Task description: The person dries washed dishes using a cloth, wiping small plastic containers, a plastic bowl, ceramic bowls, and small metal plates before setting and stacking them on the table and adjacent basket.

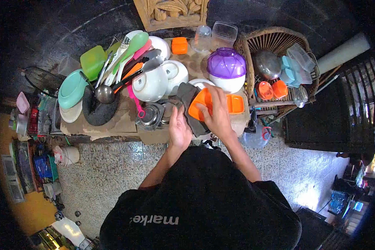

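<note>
My right hand (217, 112) grips an orange dish (200, 103) with its fingers over the right side of it. A dark grey cloth (187, 93) hangs against the dish's left side. My left hand (180, 129) is beside the cloth, palm turned up and fingers extended; whether it touches the cloth is unclear. Another orange tray (236, 104) lies just right of my right hand. Glass lids or bowls (151, 114) stand left of my left hand, below two white bowls (149, 85). A purple bowl (226, 63) rests on a white bowl (227, 83) behind the orange tray.
At the left are green and white utensils (135, 43), a ladle (105, 94), a black mortar (100, 110) and a teal bowl (71, 89). A wicker basket (248, 62) with containers stands at the right. An orange box (179, 46) sits at the back.
</note>
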A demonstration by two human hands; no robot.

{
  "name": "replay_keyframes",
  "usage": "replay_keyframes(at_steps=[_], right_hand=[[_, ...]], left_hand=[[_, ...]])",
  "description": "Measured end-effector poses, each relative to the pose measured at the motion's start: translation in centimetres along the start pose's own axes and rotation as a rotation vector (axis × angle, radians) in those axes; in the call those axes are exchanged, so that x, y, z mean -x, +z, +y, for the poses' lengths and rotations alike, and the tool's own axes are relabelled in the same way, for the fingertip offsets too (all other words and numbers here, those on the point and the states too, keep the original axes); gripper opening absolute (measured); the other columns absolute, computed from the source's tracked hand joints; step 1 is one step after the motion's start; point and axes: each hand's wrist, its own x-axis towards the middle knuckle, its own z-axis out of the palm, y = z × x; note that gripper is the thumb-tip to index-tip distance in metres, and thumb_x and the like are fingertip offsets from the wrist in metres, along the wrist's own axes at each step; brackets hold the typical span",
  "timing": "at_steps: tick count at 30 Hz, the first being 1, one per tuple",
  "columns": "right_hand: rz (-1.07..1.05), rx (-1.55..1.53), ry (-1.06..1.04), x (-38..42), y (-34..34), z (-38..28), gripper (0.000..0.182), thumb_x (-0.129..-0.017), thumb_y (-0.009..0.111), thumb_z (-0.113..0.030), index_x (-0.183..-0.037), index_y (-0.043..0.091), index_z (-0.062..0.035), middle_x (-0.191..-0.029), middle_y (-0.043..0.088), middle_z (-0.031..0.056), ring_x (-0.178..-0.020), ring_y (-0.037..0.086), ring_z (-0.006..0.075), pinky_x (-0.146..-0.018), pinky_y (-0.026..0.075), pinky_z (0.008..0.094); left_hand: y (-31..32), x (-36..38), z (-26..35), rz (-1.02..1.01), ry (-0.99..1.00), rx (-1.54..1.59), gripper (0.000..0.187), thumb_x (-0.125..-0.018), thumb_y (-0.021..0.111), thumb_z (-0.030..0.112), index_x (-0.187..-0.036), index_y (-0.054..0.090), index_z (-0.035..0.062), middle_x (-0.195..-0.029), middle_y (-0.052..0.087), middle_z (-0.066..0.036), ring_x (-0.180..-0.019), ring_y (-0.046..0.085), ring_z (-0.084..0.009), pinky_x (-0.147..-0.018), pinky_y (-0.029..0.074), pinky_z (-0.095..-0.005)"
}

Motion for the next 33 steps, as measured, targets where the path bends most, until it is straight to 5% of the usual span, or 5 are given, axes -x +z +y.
replay_keyframes(at_steps=[3, 5, 15, 23, 33], right_hand=[[-0.025, -0.072, -0.017, 0.6, 0.4, -0.3, 0.062, -0.079, 0.070, -0.009, -0.135, 0.044, -0.0041, -0.122, 0.047, 0.0203, -0.109, 0.046, 0.0395, -0.096, 0.039, 0.0455], [-0.014, 0.050, -0.090, 0.6, 0.0, -1.0, 0.059, -0.080, 0.068, -0.007, -0.135, 0.046, -0.0053, -0.122, 0.049, 0.0189, -0.107, 0.049, 0.0375, -0.094, 0.042, 0.0435], [-0.047, 0.003, -0.178, 0.3, 0.0, -1.0, 0.057, -0.081, 0.067, -0.009, -0.133, 0.045, -0.0006, -0.123, 0.051, 0.0185, -0.108, 0.050, 0.0383, -0.095, 0.043, 0.0428], [-0.366, 0.155, -0.170, 0.6, -0.9, -1.2, 0.103, -0.068, 0.080, -0.040, -0.144, 0.027, 0.0054, -0.124, 0.044, 0.0205, -0.121, 0.040, 0.0354, -0.101, 0.034, 0.0472], [-0.485, 0.049, -0.306, 0.1, -2.3, -0.7, 0.112, -0.062, 0.082, -0.042, -0.147, 0.023, 0.0028, -0.115, 0.058, 0.0244, -0.105, 0.058, 0.0381, -0.102, 0.035, 0.0453]], left_hand=[[0.0, -0.2, 0.2, -0.026, -0.011, 0.004, 0.057, -0.100, 0.036, 0.046, -0.137, 0.042, 0.0037, -0.139, 0.047, -0.009, -0.129, 0.042, -0.0216, -0.111, 0.028, -0.0375], [-0.1, -0.4, 0.2, 0.181, -0.015, -0.022, 0.058, -0.099, 0.037, 0.047, -0.138, 0.039, 0.0044, -0.138, 0.047, -0.009, -0.129, 0.042, -0.0214, -0.110, 0.028, -0.0372], [-0.7, -0.3, 0.7, 0.091, -0.116, 0.037, 0.061, -0.098, 0.036, 0.049, -0.141, 0.037, 0.0057, -0.137, 0.048, -0.007, -0.128, 0.043, -0.0217, -0.110, 0.028, -0.0372], [-1.1, -0.3, 1.6, -0.034, -0.198, 0.007, 0.070, -0.097, 0.033, 0.055, -0.142, 0.034, 0.0016, -0.141, 0.046, -0.011, -0.128, 0.046, -0.0245, -0.110, 0.030, -0.0395], [-1.6, -0.2, 1.9, 0.044, -0.127, 0.009, 0.064, -0.099, 0.031, 0.051, -0.140, 0.038, 0.0018, -0.138, 0.048, -0.010, -0.128, 0.044, -0.0232, -0.109, 0.031, -0.0371]])
